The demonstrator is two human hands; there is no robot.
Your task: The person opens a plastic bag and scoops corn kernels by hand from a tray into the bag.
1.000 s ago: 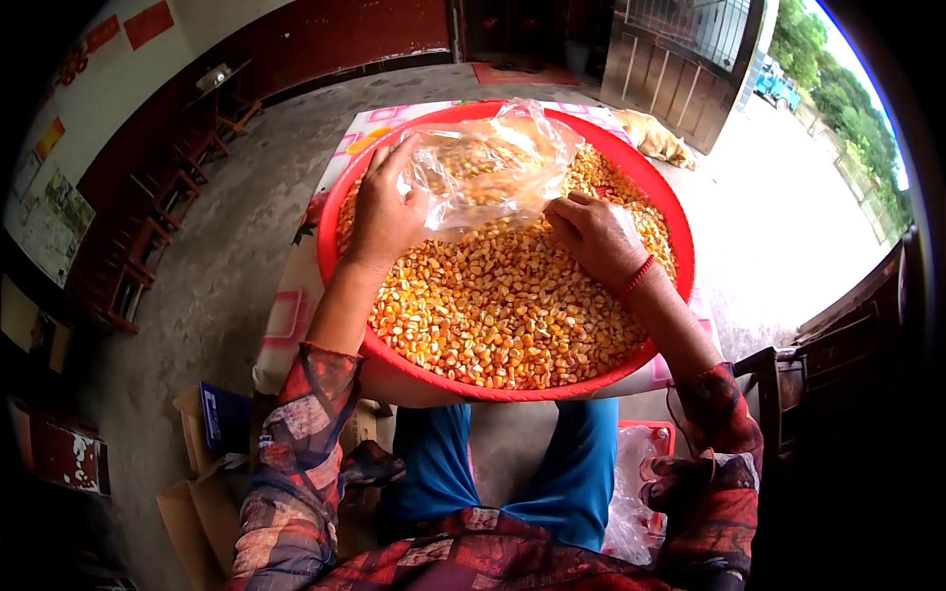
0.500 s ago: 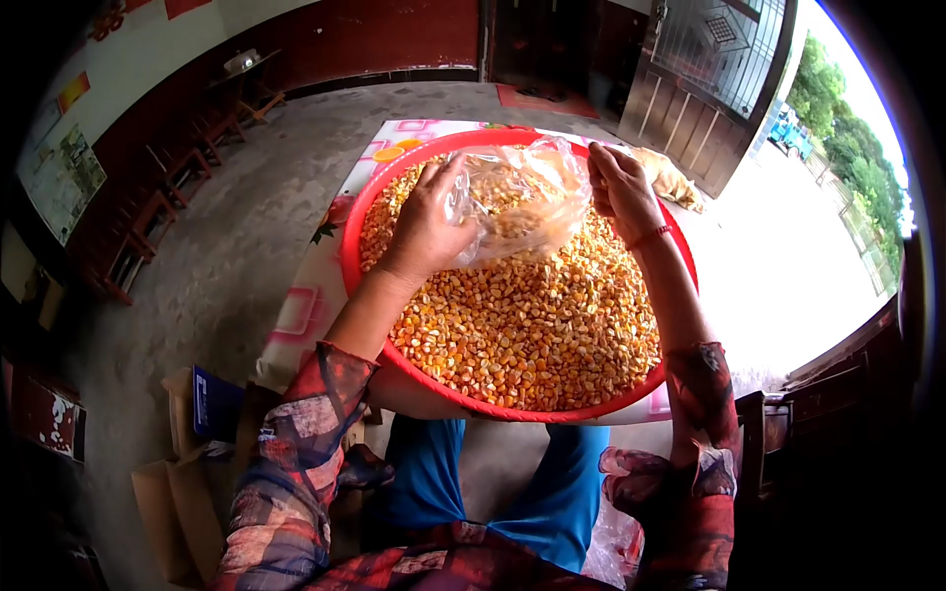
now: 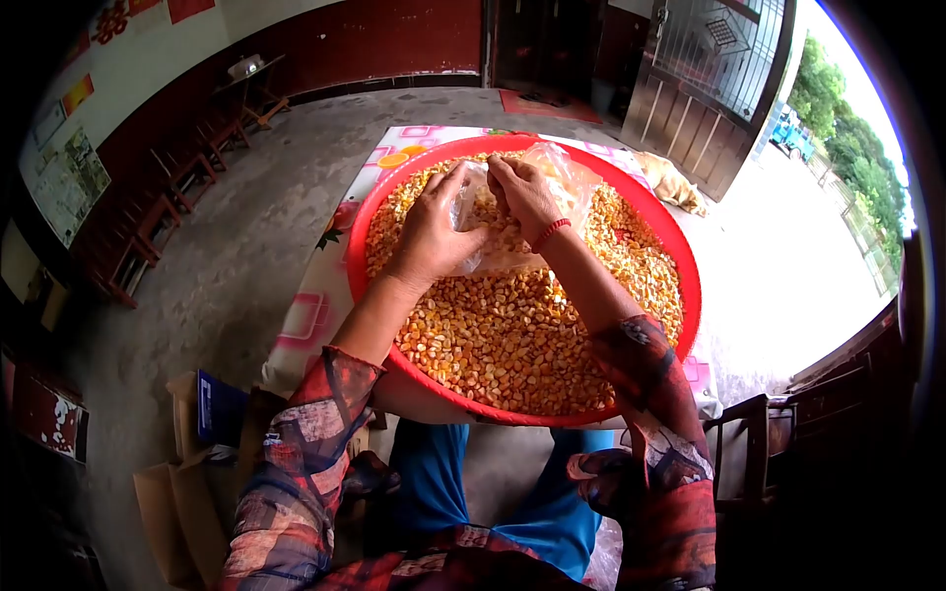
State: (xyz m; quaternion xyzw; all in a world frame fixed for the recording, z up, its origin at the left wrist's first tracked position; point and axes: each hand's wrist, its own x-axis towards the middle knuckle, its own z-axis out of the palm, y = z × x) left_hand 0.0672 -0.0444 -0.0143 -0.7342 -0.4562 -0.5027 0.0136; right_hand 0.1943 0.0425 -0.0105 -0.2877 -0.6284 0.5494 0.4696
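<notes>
A clear plastic bag sits over the loose corn kernels in a wide red basin. My left hand is closed on the bag's left side, thumb and fingers curved around it. Over the middle of the bag is my right hand, its fingers pinched together and pointing down near my left fingertips. Whatever those fingers hold is hidden. Kernels show through the thin plastic between the two hands.
The basin stands on a table with a patterned cloth. A dog lies by the open door. Cardboard boxes are at lower left, wooden stools line the left wall, and a wooden chair is at right.
My right hand has moved left from the bag's right edge to above its middle, close to my left hand. My left hand keeps its hold on the bag.
</notes>
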